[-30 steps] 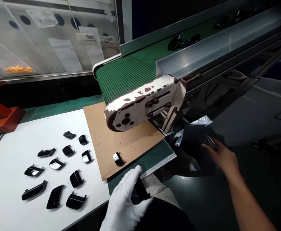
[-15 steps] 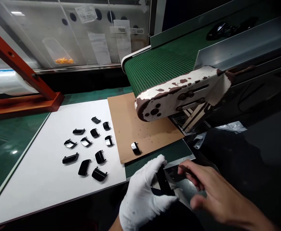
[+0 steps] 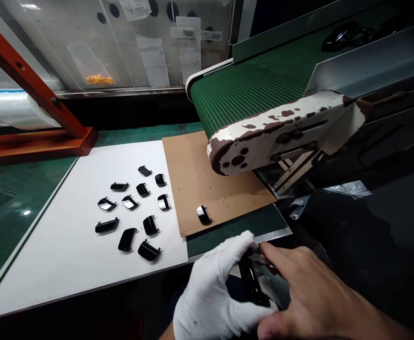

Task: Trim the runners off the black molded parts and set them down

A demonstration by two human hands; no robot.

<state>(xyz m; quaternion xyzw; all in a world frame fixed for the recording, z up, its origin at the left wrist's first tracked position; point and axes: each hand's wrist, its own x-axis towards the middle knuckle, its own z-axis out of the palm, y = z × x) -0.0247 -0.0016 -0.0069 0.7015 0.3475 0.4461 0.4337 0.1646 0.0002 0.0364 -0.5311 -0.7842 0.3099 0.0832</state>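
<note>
Your gloved left hand (image 3: 214,293) clamps the black part (image 3: 251,283); the bare right hand (image 3: 309,288), grip unclear, may smudge its gloss

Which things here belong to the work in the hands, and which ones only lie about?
In hand: glossy black plastic part, held by the white-gloved left hand; bare right hand touching its upper end.
Lying about: similar black parts on the white sheet; single black part on the brown cardboard; green conveyor belt; orange stand.
</note>
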